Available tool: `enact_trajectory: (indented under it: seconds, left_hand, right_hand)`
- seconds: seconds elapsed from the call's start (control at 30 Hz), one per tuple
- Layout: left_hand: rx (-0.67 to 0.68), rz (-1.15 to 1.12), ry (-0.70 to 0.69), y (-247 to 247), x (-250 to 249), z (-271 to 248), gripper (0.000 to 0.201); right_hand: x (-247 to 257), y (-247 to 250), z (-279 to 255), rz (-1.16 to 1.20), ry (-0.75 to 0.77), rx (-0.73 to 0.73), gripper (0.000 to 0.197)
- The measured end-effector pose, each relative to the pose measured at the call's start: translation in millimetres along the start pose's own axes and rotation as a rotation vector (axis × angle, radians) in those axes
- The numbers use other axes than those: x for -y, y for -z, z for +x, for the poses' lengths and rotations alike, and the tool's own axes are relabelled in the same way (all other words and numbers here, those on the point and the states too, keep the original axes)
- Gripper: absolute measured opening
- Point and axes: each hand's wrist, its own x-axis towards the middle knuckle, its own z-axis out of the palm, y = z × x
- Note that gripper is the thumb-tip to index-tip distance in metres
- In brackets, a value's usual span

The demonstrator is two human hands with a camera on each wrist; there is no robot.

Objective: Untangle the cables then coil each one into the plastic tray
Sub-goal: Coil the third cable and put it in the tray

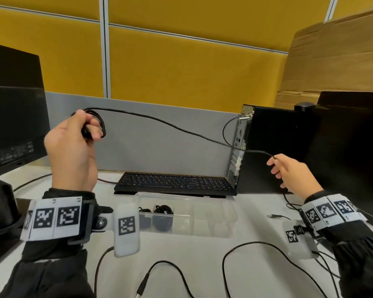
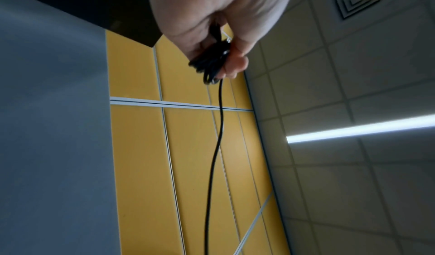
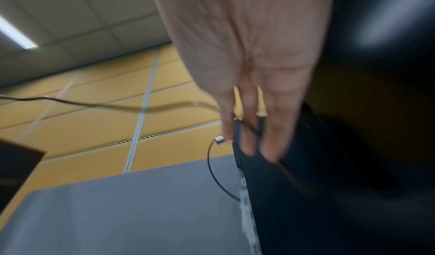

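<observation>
Loose cables (image 1: 256, 252) lie on the counter (image 1: 202, 254), below both raised hands.
Left hand (image 1: 73, 147) fingers (image 1: 95, 130) curl round a small black coil (image 1: 95, 125) (image 2: 212, 62). From those fingers the cable (image 1: 170, 125) runs across to the right hand (image 1: 293, 173), whose fingers (image 1: 271, 162) pinch it beside the computer (image 1: 278, 147). Below and between the hands sits the clear tray (image 1: 202, 218), with two dark coils (image 1: 163, 211) in its left end, near the keyboard (image 1: 174, 182).
</observation>
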Motion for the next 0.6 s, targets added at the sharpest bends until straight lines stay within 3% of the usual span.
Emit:
enact_trajectory:
  seconds: [0.1,0.17,0.27,0.37,0.43,0.53,0.6]
  left_hand:
    - [0.145,0.131,0.026,-11,3,-7,0.053]
    - [0.262,0.245,0.012,-21,11,-17,0.042]
    - [0.454,0.380,0.035,-38,27,-38,0.029]
    - [0.539,0.397,0.085,-45,36,-49,0.028]
    - [0.560,0.387,0.123,-45,35,-50,0.028]
    - [0.671,0.263,0.242,-50,31,-57,0.027]
    - [0.688,0.092,0.321,-56,30,-65,0.023]
  right_hand:
    - [22,-2,-10,-0.210,0.080,0.009,0.043]
    - [59,-2,-28,-0.098,0.262,-0.052,0.056]
    - [120,-9,-56,0.160,0.485,0.060,0.062]
    - [147,-23,-64,0.380,0.569,0.174,0.038]
    - [151,-28,-59,0.546,0.564,0.070,0.020]
    - [150,-35,-49,0.554,0.548,-0.201,0.021]
    - [153,-43,-49,0.475,0.578,-0.200,0.019]
